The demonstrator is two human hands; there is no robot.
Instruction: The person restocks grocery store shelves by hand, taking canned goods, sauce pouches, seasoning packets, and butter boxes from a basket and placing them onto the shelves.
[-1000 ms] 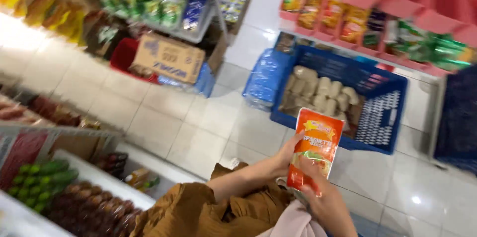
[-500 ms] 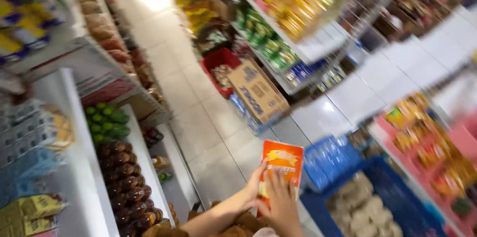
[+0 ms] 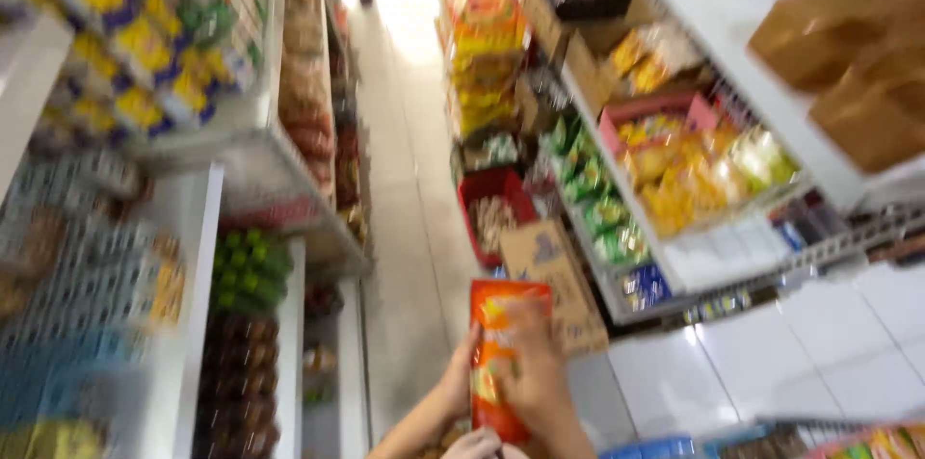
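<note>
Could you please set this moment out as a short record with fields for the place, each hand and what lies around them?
Place: shop aisle with a pale tiled floor, picture blurred by motion
Held item: orange snack packet, upright
Left hand: grip on the packet's left edge
Right hand: fingers across the packet's front
Right side: shelves of yellow and green packets, cardboard box, red crate on the floor
Left side: green items on a low shelf

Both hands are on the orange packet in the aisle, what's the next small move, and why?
Probably raise the packet toward the shelf on the right. Right hand and left hand already grip it, and similar snack bags sit there; blur hides the exact slot.
</note>
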